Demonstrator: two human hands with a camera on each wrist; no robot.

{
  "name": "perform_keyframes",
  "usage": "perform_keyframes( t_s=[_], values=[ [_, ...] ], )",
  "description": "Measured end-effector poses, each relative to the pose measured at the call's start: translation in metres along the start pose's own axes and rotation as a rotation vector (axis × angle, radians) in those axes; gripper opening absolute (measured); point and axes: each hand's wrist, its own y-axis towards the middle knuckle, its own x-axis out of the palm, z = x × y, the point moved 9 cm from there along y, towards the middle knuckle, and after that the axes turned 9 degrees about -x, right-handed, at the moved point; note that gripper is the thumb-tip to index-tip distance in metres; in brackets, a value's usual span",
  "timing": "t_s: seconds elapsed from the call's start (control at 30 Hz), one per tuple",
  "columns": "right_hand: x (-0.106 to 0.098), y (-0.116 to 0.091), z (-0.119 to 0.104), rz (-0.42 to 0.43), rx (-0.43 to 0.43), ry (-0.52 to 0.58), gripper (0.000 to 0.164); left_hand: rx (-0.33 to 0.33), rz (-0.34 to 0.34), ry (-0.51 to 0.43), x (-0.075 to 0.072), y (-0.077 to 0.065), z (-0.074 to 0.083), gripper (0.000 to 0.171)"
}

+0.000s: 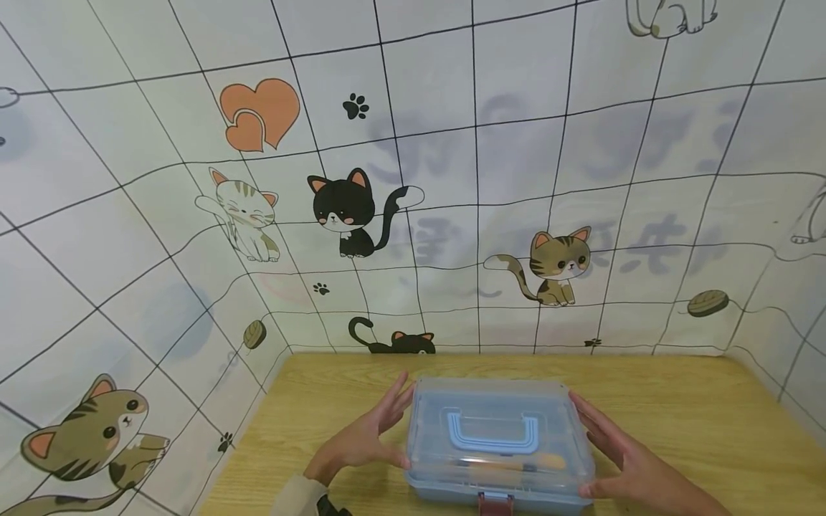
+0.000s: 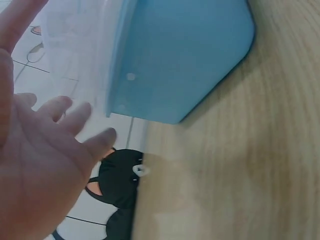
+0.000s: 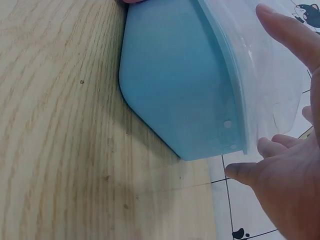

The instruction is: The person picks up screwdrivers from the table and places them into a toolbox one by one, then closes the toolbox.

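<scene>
A light blue plastic case (image 1: 432,491) with a see-through lid (image 1: 429,423) sits on the wooden table. On top lies a folded blue carry handle (image 1: 493,446), and a brownish-red latch (image 1: 495,504) marks the front. Something with an orange handle (image 1: 551,461) shows through the lid. My left hand (image 1: 364,433) is at the case's left side, fingers extended, thumb by the front edge. On the right side, my right hand (image 1: 635,466) stands likewise, thumb near the front corner. Both wrist views show the palms facing the blue case walls (image 2: 185,50) with the fingers uncurled.
The wooden tabletop (image 1: 342,376) extends around the case. Behind and to the left rises a white gridded wall covering (image 1: 439,165) printed with cartoon cats, hearts and paw prints. A dark band (image 1: 329,506) is on my left wrist.
</scene>
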Motion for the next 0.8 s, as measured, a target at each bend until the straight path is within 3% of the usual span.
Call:
perform_keyframes(
  t_s=[0.17,0.3,0.4,0.53,0.8],
  values=[
    [-0.002,0.0,-0.01,0.037,-0.062,-0.19,0.106,-0.067,0.045,0.156,0.0,0.002,0.002,0.128],
    [-0.003,0.002,-0.022,0.069,-0.156,-0.337,0.106,-0.083,0.082,0.237,0.001,0.007,0.01,0.116],
    [-0.002,0.004,-0.034,0.091,-0.259,-0.428,0.104,-0.062,0.116,0.283,0.001,0.01,0.02,0.098],
    [-0.002,0.009,-0.046,0.117,-0.3,-0.492,0.094,-0.04,0.148,0.364,0.003,0.015,0.035,0.079],
    [0.015,0.024,-0.069,0.092,-0.355,-0.566,0.076,0.074,0.195,0.676,0.024,0.034,0.067,0.061]
  ],
)
